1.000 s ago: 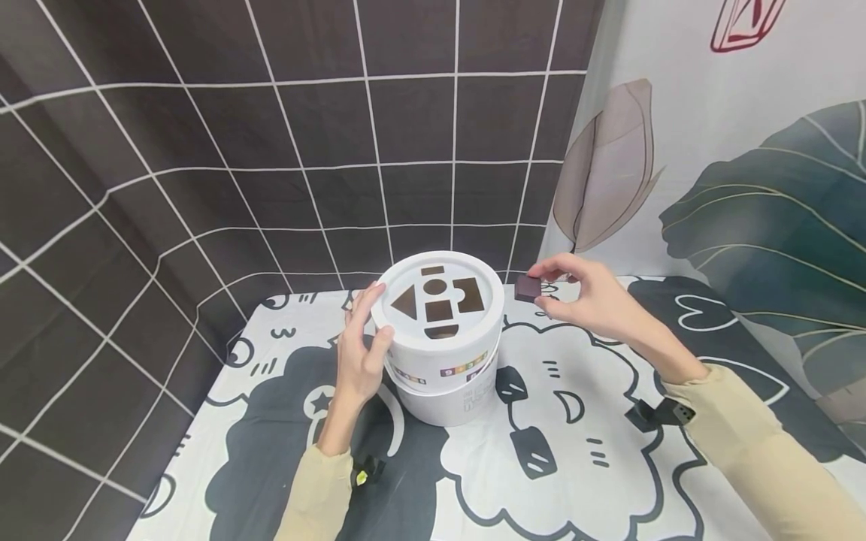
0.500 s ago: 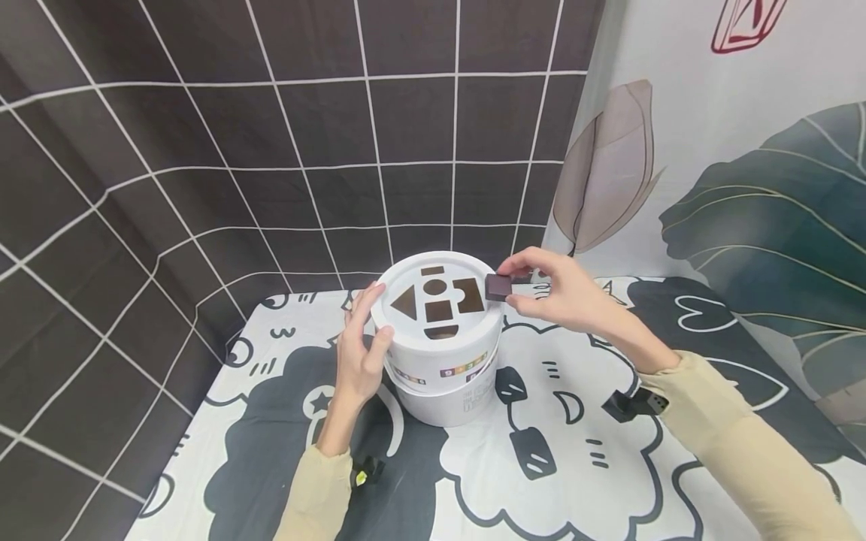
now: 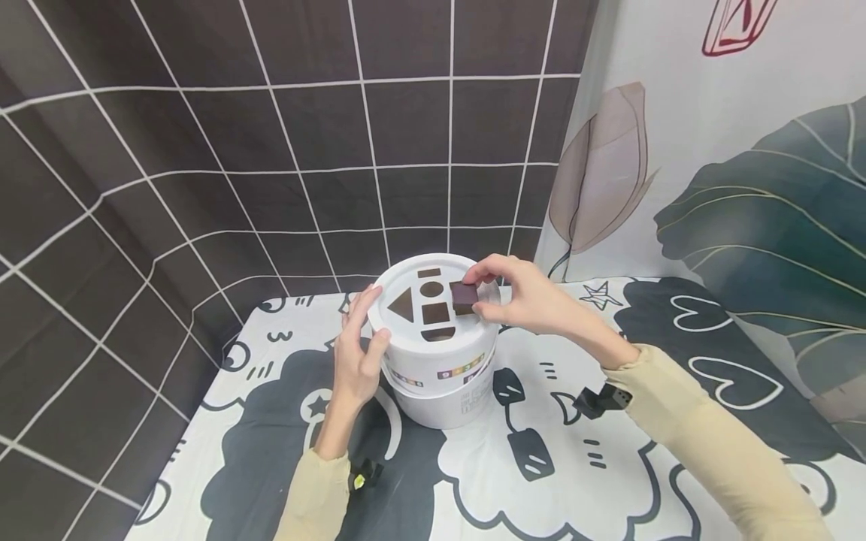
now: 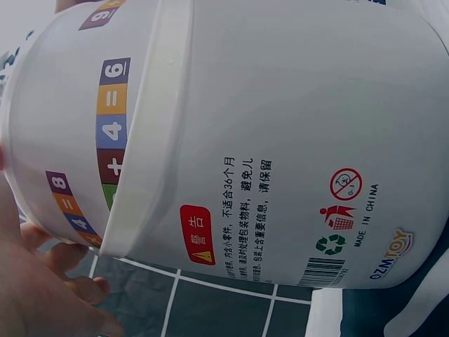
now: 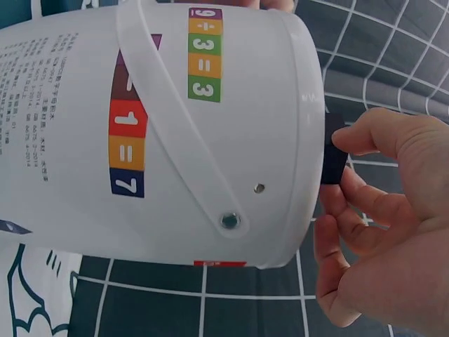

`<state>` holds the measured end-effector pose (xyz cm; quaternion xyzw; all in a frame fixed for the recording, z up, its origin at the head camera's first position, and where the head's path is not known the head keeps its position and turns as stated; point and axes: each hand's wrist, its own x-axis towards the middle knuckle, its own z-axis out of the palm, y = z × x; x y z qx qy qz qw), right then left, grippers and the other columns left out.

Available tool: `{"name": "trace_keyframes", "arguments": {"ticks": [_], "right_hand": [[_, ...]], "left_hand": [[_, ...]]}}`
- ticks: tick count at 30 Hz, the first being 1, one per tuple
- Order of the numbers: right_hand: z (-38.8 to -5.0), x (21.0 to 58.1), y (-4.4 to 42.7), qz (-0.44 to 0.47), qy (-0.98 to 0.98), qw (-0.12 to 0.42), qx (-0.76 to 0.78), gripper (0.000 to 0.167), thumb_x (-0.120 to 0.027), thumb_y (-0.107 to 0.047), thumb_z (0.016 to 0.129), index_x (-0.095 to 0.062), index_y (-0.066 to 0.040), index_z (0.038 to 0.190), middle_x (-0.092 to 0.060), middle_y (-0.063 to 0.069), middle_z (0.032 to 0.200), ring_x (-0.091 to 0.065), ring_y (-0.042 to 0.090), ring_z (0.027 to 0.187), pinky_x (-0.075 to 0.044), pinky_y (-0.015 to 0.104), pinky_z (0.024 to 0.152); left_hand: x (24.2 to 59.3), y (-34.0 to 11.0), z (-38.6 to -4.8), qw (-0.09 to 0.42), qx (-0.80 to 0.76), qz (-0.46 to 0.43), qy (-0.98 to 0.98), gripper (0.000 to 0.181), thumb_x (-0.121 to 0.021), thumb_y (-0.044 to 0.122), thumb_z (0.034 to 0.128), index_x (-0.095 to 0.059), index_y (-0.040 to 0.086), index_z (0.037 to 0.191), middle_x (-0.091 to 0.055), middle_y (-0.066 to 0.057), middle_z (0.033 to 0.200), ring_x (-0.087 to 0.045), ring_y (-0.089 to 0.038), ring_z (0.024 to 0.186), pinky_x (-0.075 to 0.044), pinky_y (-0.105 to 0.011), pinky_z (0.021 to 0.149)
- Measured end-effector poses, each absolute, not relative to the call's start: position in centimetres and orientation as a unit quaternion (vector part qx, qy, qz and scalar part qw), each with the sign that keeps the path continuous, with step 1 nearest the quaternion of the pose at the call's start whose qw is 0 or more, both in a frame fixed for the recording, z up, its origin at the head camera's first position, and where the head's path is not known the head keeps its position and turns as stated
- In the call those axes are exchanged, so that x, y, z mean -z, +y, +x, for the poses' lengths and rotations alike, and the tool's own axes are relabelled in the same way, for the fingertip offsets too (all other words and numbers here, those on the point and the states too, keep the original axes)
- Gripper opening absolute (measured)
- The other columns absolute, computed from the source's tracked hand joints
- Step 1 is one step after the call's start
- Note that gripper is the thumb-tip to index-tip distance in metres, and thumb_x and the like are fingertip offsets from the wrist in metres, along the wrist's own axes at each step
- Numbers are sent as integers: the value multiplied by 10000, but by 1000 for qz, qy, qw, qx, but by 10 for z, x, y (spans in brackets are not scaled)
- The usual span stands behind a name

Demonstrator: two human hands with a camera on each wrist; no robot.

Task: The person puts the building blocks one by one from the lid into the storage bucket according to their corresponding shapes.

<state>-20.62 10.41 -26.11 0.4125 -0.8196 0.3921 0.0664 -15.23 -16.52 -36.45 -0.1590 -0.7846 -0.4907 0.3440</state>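
Observation:
A white bucket (image 3: 443, 402) with printed number sums stands on the cloth. Its white lid (image 3: 399, 334) has several cut-outs, including a triangle, a circle and a square. My left hand (image 3: 357, 349) rests against the lid's left rim, thumb and fingers spread; several of its fingertips (image 4: 88, 288) show beside the wall in the left wrist view. My right hand (image 3: 531, 297) pinches a dark purple square block (image 3: 464, 295) between thumb and fingers, over the lid's right-hand cut-out, which it mostly covers. In the right wrist view the block (image 5: 334, 149) sits against the lid's face.
A cartoon-patterned cloth (image 3: 528, 503) covers the surface. Behind the bucket hangs a dark curtain (image 3: 311, 128) with a white grid, and a leaf-printed one (image 3: 636, 225) hangs at the right. The bucket's white handle (image 5: 179, 133) lies down along its side.
My right hand has carried the block leftward, from beside the bucket, past the lid's rim, onto the right part of the lid. My left hand has stayed on the rim.

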Motion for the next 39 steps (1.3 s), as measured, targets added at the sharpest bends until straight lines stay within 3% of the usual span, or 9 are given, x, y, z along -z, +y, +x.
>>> {"name": "trace_keyframes", "arguments": {"ticks": [12, 27, 39], "right_hand": [[-210, 260, 85, 428, -828, 44, -359, 323, -773, -72, 789, -699, -66, 1104, -694, 1, 1011, -527, 290, 996, -361, 445, 886], [-212, 259, 71, 443, -839, 50, -311, 299, -742, -107, 788, -719, -72, 1084, -700, -18, 1048, -509, 280, 1004, -361, 468, 846], [-212, 262, 70, 469, -823, 58, -314, 309, -762, -94, 791, -719, -38, 1092, -708, 14, 1012, -538, 273, 941, -380, 439, 841]], "left_hand": [[364, -166, -151, 341, 491, -158, -786, 599, -491, 284, 870, -549, 37, 1413, -496, -152, 1479, -336, -342, 1433, -97, -567, 1179], [363, -166, -152, 341, 492, -161, -785, 599, -499, 286, 869, -551, 40, 1413, -500, -140, 1478, -367, -334, 1415, -163, -561, 1166], [363, -166, -151, 337, 494, -160, -785, 592, -490, 265, 866, -552, 39, 1410, -500, -155, 1475, -349, -335, 1426, -93, -557, 1183]]}}
